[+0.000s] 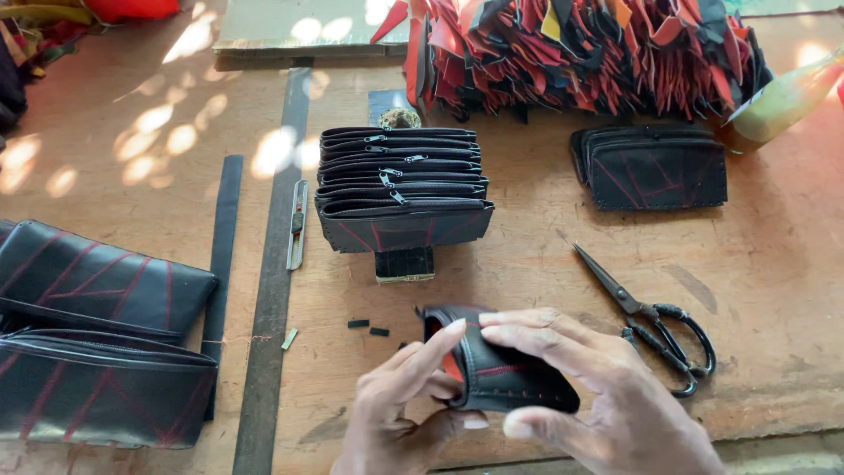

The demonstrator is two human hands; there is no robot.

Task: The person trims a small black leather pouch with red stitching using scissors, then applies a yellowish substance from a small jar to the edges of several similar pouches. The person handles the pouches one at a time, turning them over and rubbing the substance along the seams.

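Wooden bench (pixel 545 264), both hands' fingers (pixel 519 339) gripping black pouch (pixel 501 374) nr front edge, scissors (pixel 655 321) just rt

Warm daylight falls in dappled patches across the upper left of the surface (pixel 158 132) — bright, almost blown out. The rest sits in soft shade. Focus is sharp overall — only the hands (pixel 527 396) blur slightly.
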